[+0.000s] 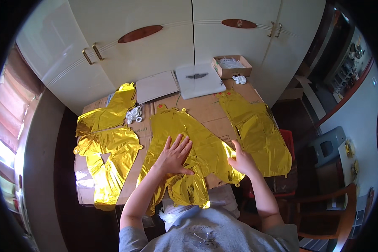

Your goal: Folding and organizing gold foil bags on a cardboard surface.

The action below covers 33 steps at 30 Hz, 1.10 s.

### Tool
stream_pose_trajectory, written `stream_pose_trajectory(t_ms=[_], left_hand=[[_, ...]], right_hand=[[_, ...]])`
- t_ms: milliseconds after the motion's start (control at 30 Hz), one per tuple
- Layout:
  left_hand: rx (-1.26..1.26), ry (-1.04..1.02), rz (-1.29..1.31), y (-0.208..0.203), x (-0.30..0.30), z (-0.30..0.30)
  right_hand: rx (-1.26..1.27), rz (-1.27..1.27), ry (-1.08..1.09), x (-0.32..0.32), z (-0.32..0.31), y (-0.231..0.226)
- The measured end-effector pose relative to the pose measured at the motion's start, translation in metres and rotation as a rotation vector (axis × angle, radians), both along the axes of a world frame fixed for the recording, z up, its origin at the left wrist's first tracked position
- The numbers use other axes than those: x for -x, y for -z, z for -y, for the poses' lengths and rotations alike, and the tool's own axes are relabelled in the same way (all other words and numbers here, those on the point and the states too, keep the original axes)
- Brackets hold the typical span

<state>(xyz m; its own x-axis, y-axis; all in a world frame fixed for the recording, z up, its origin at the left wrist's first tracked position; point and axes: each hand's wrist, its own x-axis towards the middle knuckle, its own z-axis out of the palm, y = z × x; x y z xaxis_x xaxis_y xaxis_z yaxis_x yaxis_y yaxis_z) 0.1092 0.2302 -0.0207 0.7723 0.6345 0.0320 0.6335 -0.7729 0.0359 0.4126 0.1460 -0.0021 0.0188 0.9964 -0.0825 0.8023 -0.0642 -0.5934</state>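
A large flat gold foil balloon (180, 126) lies uninflated and creased in front of me on the cardboard-covered table. My left hand (174, 156) rests palm down on it, fingers stretched and spread. At the balloon's right edge is my right hand (243, 163), its thumb and a finger apart against the foil; its other fingers are partly hidden. The lower part of the balloon is crumpled and hangs over the near table edge by my body. Another gold foil balloon (260, 134) lies flat on the right. On the left are two more gold foil pieces, an upper one (109, 111) and a lower one (113, 155).
White rings (134, 114) sit in a heap between the foils. Along the back are a beige flat panel (157, 87), a white laptop-like slab (199, 82), a cardboard box (232, 67) of thin white pieces and a white bundle (239, 79). A wooden chair (323, 210) stands right.
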Motion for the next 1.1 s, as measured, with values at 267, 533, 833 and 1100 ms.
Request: stream_pose_trajectory(t_ms=[267,533,833,1100], left_hand=[[-0.036,0.009,0.048,-0.010,0.001,0.000],[0.431,-0.444,0.673,-0.043,-0.006,0.007],[0.880,-0.589,0.593,-0.068,-0.041,-0.025],[0.701,-0.542,0.696,-0.006,-0.061,-0.084]], right_hand=[[-0.482,-0.101,-0.116,0.067,0.038,-0.028],[-0.631,0.175,-0.378,0.143,0.040,-0.016],[-0.512,0.270,-0.421,0.149,0.041,-0.015],[-0.498,0.258,-0.412,0.149,0.045,-0.016]])
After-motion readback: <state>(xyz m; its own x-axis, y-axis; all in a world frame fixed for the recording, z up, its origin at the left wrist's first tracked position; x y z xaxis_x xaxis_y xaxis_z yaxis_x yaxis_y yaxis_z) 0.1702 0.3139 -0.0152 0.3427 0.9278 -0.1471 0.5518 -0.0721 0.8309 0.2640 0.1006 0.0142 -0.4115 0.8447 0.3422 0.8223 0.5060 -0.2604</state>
